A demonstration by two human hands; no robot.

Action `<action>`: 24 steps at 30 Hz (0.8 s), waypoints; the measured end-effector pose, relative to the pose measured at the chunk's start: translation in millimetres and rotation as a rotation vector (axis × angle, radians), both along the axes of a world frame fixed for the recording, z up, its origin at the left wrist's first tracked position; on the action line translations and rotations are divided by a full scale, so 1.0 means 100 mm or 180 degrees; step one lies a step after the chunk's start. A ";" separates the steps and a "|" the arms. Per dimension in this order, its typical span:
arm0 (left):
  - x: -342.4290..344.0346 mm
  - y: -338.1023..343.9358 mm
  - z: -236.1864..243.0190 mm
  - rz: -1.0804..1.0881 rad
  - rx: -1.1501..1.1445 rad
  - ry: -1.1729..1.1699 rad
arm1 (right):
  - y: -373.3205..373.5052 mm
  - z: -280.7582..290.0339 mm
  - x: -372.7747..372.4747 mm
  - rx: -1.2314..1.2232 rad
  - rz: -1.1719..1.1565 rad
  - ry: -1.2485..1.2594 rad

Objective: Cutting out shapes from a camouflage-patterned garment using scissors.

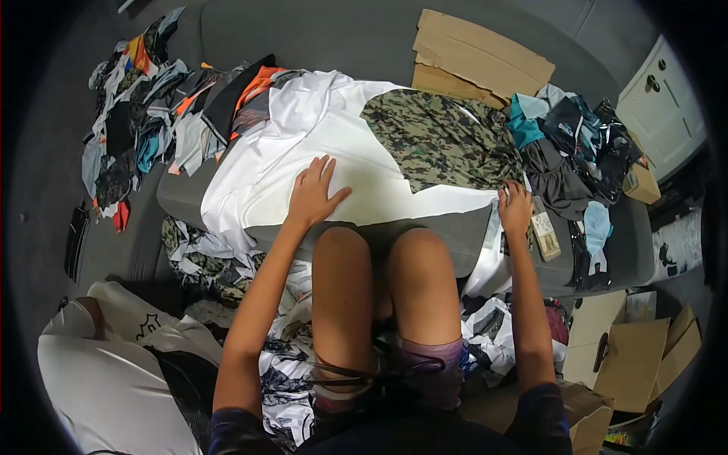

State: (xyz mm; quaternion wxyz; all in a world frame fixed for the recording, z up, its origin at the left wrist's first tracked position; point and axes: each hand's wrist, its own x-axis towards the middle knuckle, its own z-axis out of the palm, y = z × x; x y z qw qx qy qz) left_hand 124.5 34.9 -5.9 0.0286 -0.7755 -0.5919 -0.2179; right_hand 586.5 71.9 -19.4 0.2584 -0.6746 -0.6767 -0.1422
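Observation:
A large white cloth [303,133] is spread over the grey couch in front of my knees. My left hand [315,193] lies flat on it, fingers apart, holding nothing. To the right, a green camouflage fabric piece [440,140] rests on top of the white cloth. At its lower right corner is my right hand [516,206], fingers close together and bent over the fabric edge, where the camouflage meets a white strip. The undersides of those fingers are hidden. Just right of this hand lies a small pale box-like block [545,236].
Mixed fabric scraps [140,114] heap at the far left. A cardboard sheet [481,53] leans on the backrest. Dark clothes and shiny black plastic [584,133] pile up at right. Open cardboard boxes [629,364] stand lower right; a white sack [114,371] sits lower left.

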 end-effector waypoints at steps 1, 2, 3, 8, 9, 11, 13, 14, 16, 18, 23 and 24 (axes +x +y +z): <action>-0.02 -0.02 0.01 0.0067 0.0004 0.0000 | -0.03 0.03 0.00 0.0002 0.0099 0.0054; -0.06 -0.05 0.01 0.0070 -0.0028 0.0029 | -0.08 0.07 -0.01 0.0110 0.0235 0.0096; -0.09 -0.08 0.01 0.0075 -0.0062 0.0060 | -0.13 0.15 -0.01 0.0030 0.0206 0.0145; -0.20 -0.19 0.05 0.0084 -0.0241 0.0145 | -0.19 0.70 -0.02 -0.1107 0.0607 0.0731; -0.20 -0.18 0.08 0.0054 -0.0284 0.0151 | -0.06 0.80 -0.06 -0.0804 0.0496 0.1090; -0.17 -0.15 0.16 -0.0015 -0.0316 0.0196 | 0.33 0.86 -0.27 -0.0336 0.0555 0.1653; -0.13 -0.06 0.28 -0.0141 -0.0658 0.0076 | 0.86 0.80 -0.50 -0.0086 0.0881 0.1574; -0.10 0.01 0.34 -0.0196 -0.0819 0.0016 | 1.11 0.69 -0.63 -0.0285 0.0856 0.1678; -0.04 0.15 0.43 -0.0248 -0.0954 -0.0008 | 1.59 0.46 -0.77 -0.0712 0.0771 0.1551; 0.02 0.25 0.45 -0.0298 -0.1048 0.0075 | 1.99 0.20 -0.81 -0.1121 0.0637 0.1367; 0.04 0.32 0.31 -0.0301 -0.1317 0.0088 | 2.63 -0.28 -0.54 -0.1022 -0.0333 -0.0072; 0.04 0.32 0.27 -0.0315 -0.1302 0.0062 | 2.71 -0.31 -0.46 -0.0953 -0.0171 -0.0096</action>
